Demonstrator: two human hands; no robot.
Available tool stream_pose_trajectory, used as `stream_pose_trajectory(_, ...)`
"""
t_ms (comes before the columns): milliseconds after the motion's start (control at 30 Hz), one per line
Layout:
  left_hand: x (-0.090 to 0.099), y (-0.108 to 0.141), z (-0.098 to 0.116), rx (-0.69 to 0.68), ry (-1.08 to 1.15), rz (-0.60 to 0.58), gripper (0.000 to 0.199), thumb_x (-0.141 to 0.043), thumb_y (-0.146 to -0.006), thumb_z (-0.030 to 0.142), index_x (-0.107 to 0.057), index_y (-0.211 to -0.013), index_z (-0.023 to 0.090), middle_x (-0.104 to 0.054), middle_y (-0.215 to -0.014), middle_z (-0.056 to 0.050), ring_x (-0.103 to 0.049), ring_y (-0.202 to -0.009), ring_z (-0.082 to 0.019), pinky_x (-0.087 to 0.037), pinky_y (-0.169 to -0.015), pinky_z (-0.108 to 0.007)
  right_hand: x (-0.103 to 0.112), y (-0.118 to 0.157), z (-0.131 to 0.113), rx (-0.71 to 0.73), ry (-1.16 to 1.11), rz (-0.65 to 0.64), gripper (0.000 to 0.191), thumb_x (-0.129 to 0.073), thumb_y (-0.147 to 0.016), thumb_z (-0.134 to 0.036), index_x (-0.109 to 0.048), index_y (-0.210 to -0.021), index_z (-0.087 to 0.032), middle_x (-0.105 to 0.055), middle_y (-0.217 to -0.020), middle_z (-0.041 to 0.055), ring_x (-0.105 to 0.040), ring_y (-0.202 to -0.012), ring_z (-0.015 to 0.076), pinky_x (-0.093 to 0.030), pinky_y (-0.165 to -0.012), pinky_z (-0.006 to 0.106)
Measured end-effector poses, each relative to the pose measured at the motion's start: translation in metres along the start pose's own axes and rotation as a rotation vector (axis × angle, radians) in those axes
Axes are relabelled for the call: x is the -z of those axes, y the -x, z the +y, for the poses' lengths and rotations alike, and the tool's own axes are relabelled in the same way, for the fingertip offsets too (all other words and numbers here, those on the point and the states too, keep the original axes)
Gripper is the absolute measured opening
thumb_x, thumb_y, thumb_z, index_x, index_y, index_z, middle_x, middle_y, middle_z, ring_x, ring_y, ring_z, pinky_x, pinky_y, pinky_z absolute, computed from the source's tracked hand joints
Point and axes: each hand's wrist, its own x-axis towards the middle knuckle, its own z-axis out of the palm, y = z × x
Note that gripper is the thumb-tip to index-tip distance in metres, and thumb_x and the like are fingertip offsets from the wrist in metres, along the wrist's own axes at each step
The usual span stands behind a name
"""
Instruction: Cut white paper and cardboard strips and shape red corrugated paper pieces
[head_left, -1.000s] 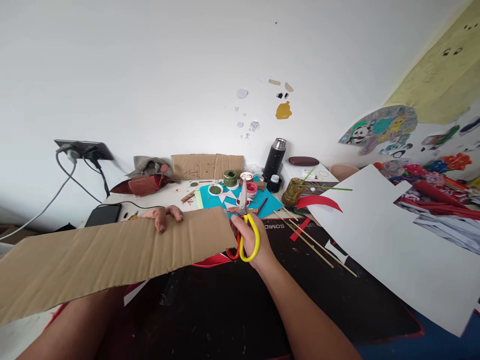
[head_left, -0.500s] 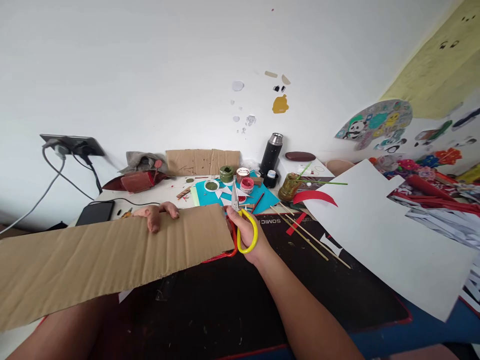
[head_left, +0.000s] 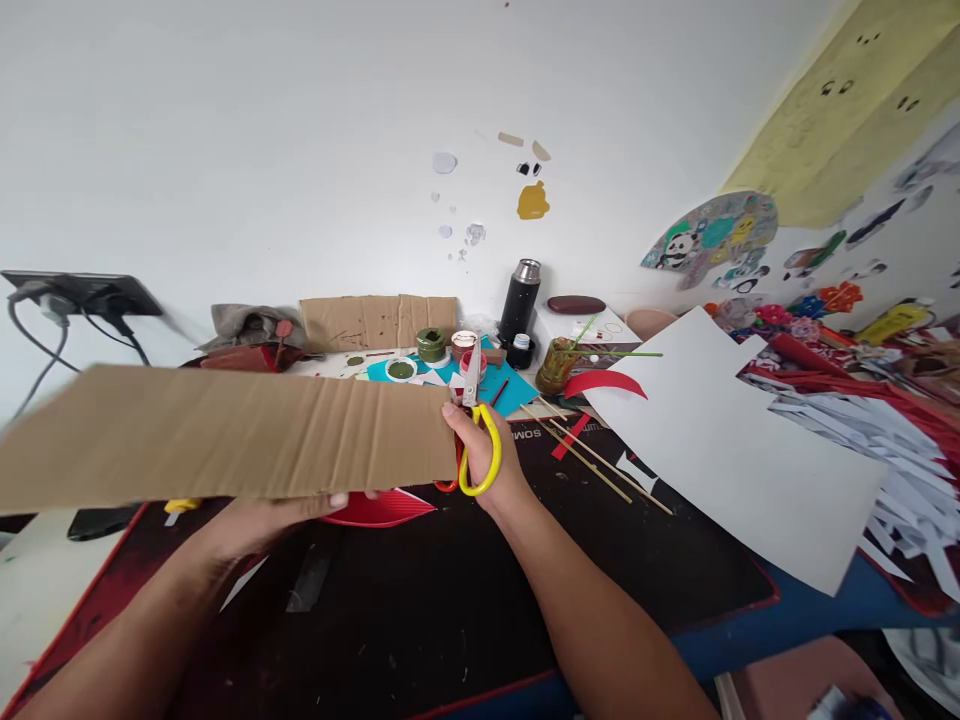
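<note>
A long piece of corrugated cardboard (head_left: 247,430) is held up above the black mat. My left hand (head_left: 289,512) is under its lower edge, its fingers partly hidden behind the board. At the board's right end, my right hand (head_left: 487,455) pinches the cardboard and also holds yellow-and-red handled scissors (head_left: 480,450), whose blades point up. A red ribbed piece (head_left: 382,508) lies on the mat below the cardboard.
Paint jars (head_left: 431,346) stand on blue paper at the back, near a black flask (head_left: 519,305) and a brush jar (head_left: 556,368). Right of the mat's middle lie thin sticks (head_left: 592,460). A large white sheet (head_left: 727,450) and white paper strips (head_left: 885,450) are at the right.
My left hand has moved from over the cardboard's top edge to beneath its lower edge. The board's left part has risen and tilted. The view has shifted right.
</note>
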Motion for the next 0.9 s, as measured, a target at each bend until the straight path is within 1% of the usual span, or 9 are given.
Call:
stream_pose_trajectory(100, 0.002, -0.001, 0.0, 0.023, -0.11, -0.252, 0.03, -0.099, -0.048, 0.023, -0.08, -0.071, 0.024, -0.081, -0.081, -0.013, -0.074, -0.11, -0.048, -0.059, -0.093, -0.047, 0.0, 0.001, 0.0, 0.078, 0.082, -0.01, 0.033, -0.08, -0.082, -0.051, -0.069, -0.093, -0.022, -0.072, -0.087, 0.0018, -0.07, -0.088, 0.0241, -0.055, -0.078, 0.033)
stream_pose_trajectory(167, -0.002, 0.0, 0.001, 0.045, -0.107, -0.325, 0.027, -0.098, -0.051, 0.031, -0.081, -0.07, 0.022, -0.081, -0.079, -0.014, -0.075, -0.105, -0.047, -0.06, -0.092, -0.047, 0.0, 0.002, 0.001, 0.098, 0.103, -0.012, 0.034, -0.08, -0.082, -0.052, -0.067, -0.092, -0.022, -0.069, -0.082, -0.0002, -0.068, -0.078, 0.0205, -0.055, -0.07, 0.03)
stream_pose_trajectory(233, -0.01, 0.0, 0.003, 0.075, -0.079, -0.287, 0.029, -0.095, -0.063, 0.043, -0.083, -0.071, 0.018, -0.081, -0.079, -0.016, -0.078, -0.09, -0.04, -0.062, -0.084, -0.044, 0.0, 0.002, 0.002, 0.059, 0.096, -0.034, 0.037, -0.08, -0.082, -0.055, -0.063, -0.092, -0.023, -0.064, -0.07, -0.0039, -0.062, -0.06, 0.0161, -0.051, -0.056, 0.027)
stream_pose_trajectory(300, -0.019, 0.001, 0.004, 0.067, -0.038, -0.129, 0.034, -0.089, -0.075, 0.049, -0.083, -0.071, 0.015, -0.08, -0.074, -0.015, -0.077, -0.074, -0.032, -0.062, -0.074, -0.039, 0.0, 0.002, 0.003, 0.011, 0.083, -0.081, 0.042, -0.08, -0.083, -0.059, -0.059, -0.093, -0.024, -0.058, -0.06, -0.0078, -0.055, -0.045, 0.0132, -0.045, -0.045, 0.024)
stream_pose_trajectory(433, -0.024, -0.003, 0.008, 0.03, 0.111, 0.103, 0.036, -0.09, -0.075, 0.047, -0.081, -0.073, 0.012, -0.078, -0.066, -0.013, -0.078, -0.072, -0.03, -0.065, -0.079, -0.038, -0.003, 0.006, 0.002, -0.023, 0.061, -0.219, 0.052, -0.076, -0.085, -0.069, -0.061, -0.101, -0.022, -0.059, -0.056, -0.0078, -0.062, -0.042, 0.0148, -0.041, -0.04, 0.021)
stream_pose_trajectory(533, -0.016, -0.01, 0.014, -0.037, 0.229, 0.191, 0.03, -0.091, -0.072, 0.039, -0.08, -0.081, 0.012, -0.08, -0.067, -0.011, -0.078, -0.067, -0.028, -0.066, -0.077, -0.037, -0.007, 0.01, -0.001, -0.077, 0.074, -0.325, 0.066, -0.072, -0.085, -0.078, -0.066, -0.113, -0.019, -0.067, -0.06, -0.0027, -0.069, -0.048, 0.0181, -0.048, -0.046, 0.023)
stream_pose_trajectory(633, -0.008, -0.016, 0.019, -0.07, 0.299, 0.217, 0.021, -0.088, -0.075, 0.032, -0.076, -0.074, 0.015, -0.081, -0.069, -0.009, -0.078, -0.064, -0.024, -0.065, -0.073, -0.032, -0.009, 0.014, -0.003, -0.123, 0.066, -0.415, 0.079, -0.075, -0.08, -0.082, -0.066, -0.127, -0.019, -0.078, -0.076, 0.0054, -0.077, -0.062, 0.0225, -0.059, -0.062, 0.031)
stream_pose_trajectory(767, -0.006, -0.02, 0.019, -0.092, 0.329, 0.227, 0.016, -0.085, -0.079, 0.029, -0.075, -0.072, 0.017, -0.081, -0.068, -0.008, -0.078, -0.064, -0.023, -0.064, -0.07, -0.03, -0.007, 0.015, 0.002, -0.132, 0.052, -0.471, 0.082, -0.079, -0.078, -0.081, -0.066, -0.132, -0.02, -0.082, -0.09, 0.0112, -0.08, -0.074, 0.0249, -0.061, -0.074, 0.036)
stream_pose_trajectory(900, -0.008, -0.02, 0.016, -0.082, 0.326, 0.218, 0.019, -0.088, -0.077, 0.033, -0.077, -0.071, 0.019, -0.081, -0.068, -0.008, -0.08, -0.066, -0.024, -0.067, -0.076, -0.032, -0.005, 0.013, 0.006, -0.127, 0.035, -0.521, 0.09, -0.075, -0.074, -0.088, -0.066, -0.133, -0.02, -0.082, -0.101, 0.0142, -0.082, -0.087, 0.0282, -0.063, -0.084, 0.042)
